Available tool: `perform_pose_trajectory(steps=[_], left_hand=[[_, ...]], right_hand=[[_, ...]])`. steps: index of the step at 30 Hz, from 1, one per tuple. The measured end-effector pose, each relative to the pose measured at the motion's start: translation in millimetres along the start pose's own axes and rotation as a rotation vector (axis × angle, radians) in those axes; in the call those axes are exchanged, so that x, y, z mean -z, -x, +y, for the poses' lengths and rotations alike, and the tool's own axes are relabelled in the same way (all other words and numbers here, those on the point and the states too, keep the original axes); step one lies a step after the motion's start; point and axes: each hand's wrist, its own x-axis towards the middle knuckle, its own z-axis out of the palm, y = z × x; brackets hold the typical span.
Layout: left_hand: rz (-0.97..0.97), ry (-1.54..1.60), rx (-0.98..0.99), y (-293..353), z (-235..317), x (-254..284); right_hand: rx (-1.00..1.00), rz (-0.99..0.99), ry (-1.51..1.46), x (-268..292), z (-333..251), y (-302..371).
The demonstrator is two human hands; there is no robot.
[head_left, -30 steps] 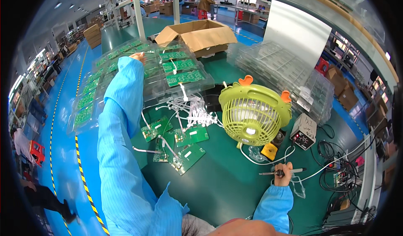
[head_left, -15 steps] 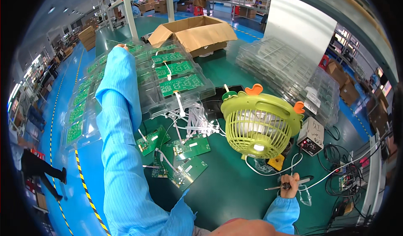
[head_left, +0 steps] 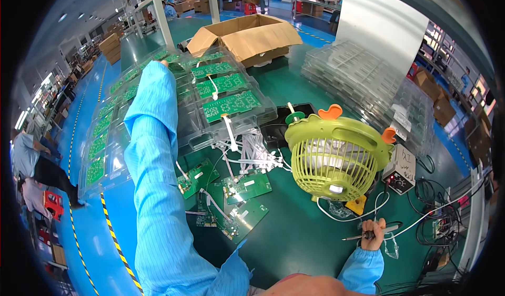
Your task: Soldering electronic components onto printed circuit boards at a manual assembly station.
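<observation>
My left arm reaches far forward over a clear plastic tray that holds green circuit boards in its compartments. At the tray's far part, only a bit of my left hand shows past the blue sleeve; its fingers are hidden. Near the front right, my right hand is closed around a soldering iron, its thin tip pointing left above the green table. Between my arms lie several loose circuit boards with white leads. Behind them is a bundle of white cables.
A green fan with orange trim stands right of centre, beside a soldering station box. Tangled black cables lie at the right. Farther back are an open cardboard box and stacked clear trays.
The view has shifted slightly, so the table things appear a little farther right. My left hand remains over the tray's far part. My right hand keeps the soldering iron.
</observation>
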Motion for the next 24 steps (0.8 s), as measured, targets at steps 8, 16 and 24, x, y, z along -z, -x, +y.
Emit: perform_pose_trajectory(steps=[8,16,24], left_hand=[[-0.013,-0.060,-0.009,17,-25,-13],[0.065,-0.005,-0.021,-3,-1,14],[0.157,-0.283,-0.143,25,-12,-32]], right_hand=[[0.000,0.001,-0.009,-2,1,-1],[0.009,0.009,0.015,-2,2,-2],[0.008,0.002,0.022,2,0,0]])
